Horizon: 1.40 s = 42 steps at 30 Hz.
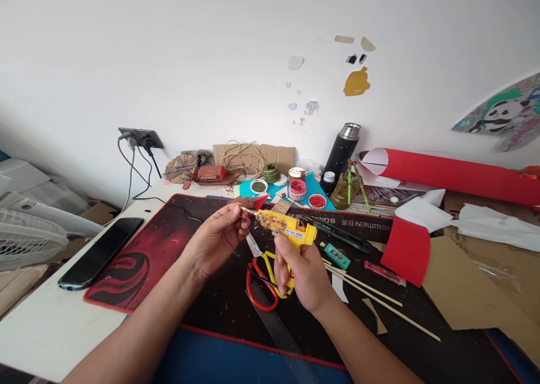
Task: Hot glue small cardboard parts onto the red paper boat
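My right hand (pixel 304 271) is wrapped round the handle of a yellow glue gun (pixel 304 233), its barrel stained brown and its nozzle pointing left. My left hand (pixel 221 232) is closed in a pinch at the nozzle's tip. What it pinches is too small and covered to make out; a reddish-brown piece (pixel 241 202) shows just behind its fingertips. Below the glue gun lie scissors (pixel 262 302) with red and yellow handles, partly hidden by my right hand. A black cord runs under my hands.
A dark mat (pixel 198 299) covers the table. Wooden sticks (pixel 388 297), a green box cutter (pixel 343 235) and red card (pixel 407 252) lie to the right. Paint jars (pixel 297 190) and a black thermos (pixel 342 148) stand at the back. A phone (pixel 101 252) lies left, near a fan (pixel 31 238).
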Tool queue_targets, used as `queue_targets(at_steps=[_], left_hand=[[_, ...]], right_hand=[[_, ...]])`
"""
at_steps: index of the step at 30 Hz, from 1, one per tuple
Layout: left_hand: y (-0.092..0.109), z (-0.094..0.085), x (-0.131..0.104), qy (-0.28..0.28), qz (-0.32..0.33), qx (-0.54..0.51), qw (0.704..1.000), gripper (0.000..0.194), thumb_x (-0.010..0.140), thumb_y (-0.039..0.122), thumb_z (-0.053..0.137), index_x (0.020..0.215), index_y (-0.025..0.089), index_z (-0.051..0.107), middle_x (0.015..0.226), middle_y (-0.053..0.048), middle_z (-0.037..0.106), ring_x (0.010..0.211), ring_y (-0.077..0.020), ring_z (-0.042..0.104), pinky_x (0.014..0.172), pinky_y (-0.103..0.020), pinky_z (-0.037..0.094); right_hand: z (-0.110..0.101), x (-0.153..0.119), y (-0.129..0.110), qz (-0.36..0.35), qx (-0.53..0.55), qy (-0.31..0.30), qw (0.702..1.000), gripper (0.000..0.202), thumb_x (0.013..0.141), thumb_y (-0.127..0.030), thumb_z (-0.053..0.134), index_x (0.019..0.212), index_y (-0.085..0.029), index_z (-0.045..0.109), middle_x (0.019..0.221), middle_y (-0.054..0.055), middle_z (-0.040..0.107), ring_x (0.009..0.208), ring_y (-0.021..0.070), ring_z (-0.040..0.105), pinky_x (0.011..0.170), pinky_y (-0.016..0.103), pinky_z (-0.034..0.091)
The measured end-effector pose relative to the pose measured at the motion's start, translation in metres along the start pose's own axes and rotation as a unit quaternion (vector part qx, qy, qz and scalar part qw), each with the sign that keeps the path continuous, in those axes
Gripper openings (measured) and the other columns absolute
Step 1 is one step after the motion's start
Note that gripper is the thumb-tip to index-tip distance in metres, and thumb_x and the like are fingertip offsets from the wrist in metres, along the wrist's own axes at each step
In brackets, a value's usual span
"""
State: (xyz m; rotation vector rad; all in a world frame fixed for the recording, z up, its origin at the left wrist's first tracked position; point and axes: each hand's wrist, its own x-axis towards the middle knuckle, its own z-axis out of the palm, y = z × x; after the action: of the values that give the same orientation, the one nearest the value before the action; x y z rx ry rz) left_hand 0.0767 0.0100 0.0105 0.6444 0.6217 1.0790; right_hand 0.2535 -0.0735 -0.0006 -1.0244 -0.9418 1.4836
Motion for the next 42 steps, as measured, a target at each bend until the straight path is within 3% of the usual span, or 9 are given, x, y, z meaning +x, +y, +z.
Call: queue_targets(at_steps=[15, 21, 27, 34, 42], left_hand=[[0.0011, 0.0012, 0.0003, 0.013, 0.001, 0.037, 0.999, 0.038, 0.065, 0.032, 0.105, 0.081, 0.013, 0.077, 0.072, 0.000, 0.065, 0.065, -0.0086, 0.059, 0.060, -0.017, 0.055], [0.0059, 0.0012, 0.0006, 0.047, 0.065, 0.065, 0.995, 0.039, 0.060, 0.034, 0.107, 0.075, 0.014, 0.076, 0.078, -0.002, 0.071, 0.070, -0.0101, 0.062, 0.058, -0.018, 0.050], [0.0068, 0.0003, 0.0047, 0.091, 0.171, 0.142, 0.971, 0.035, 0.061, 0.033, 0.105, 0.078, 0.016, 0.079, 0.081, -0.005, 0.080, 0.080, -0.0177, 0.074, 0.083, -0.029, 0.059], [0.0055, -0.0019, 0.0055, 0.084, 0.182, 0.208, 0.957, 0.034, 0.066, 0.037, 0.102, 0.083, 0.018, 0.080, 0.091, -0.008, 0.084, 0.093, -0.0248, 0.080, 0.095, -0.037, 0.060], [0.0042, -0.0070, 0.0067, 0.073, 0.197, 0.235, 0.949, 0.029, 0.070, 0.036, 0.100, 0.086, 0.021, 0.081, 0.094, -0.007, 0.086, 0.095, -0.0255, 0.081, 0.096, -0.038, 0.062]], right_hand=[[0.0003, 0.0000, 0.0007, 0.009, 0.006, -0.006, 1.000, 0.071, 0.077, -0.086, 0.076, 0.058, -0.022, 0.053, 0.038, -0.005, 0.047, 0.031, 0.0094, 0.047, 0.035, 0.021, 0.034], [-0.0012, 0.0028, 0.0038, 0.031, 0.000, 0.003, 1.000, 0.070, 0.075, -0.087, 0.076, 0.064, -0.022, 0.055, 0.037, -0.005, 0.048, 0.030, 0.0102, 0.048, 0.035, 0.020, 0.034], [-0.0028, 0.0033, 0.0027, 0.021, -0.006, 0.018, 1.000, 0.068, 0.076, -0.087, 0.076, 0.075, -0.020, 0.060, 0.038, -0.007, 0.049, 0.030, 0.0103, 0.049, 0.035, 0.019, 0.034], [-0.0025, 0.0035, 0.0006, 0.011, -0.006, 0.026, 1.000, 0.068, 0.076, -0.086, 0.076, 0.074, -0.020, 0.061, 0.038, -0.007, 0.050, 0.030, 0.0103, 0.049, 0.035, 0.019, 0.036], [-0.0048, 0.0033, 0.0025, 0.005, -0.020, 0.030, 0.999, 0.066, 0.080, -0.085, 0.074, 0.075, -0.020, 0.061, 0.039, -0.006, 0.050, 0.031, 0.0106, 0.051, 0.037, 0.019, 0.036]])
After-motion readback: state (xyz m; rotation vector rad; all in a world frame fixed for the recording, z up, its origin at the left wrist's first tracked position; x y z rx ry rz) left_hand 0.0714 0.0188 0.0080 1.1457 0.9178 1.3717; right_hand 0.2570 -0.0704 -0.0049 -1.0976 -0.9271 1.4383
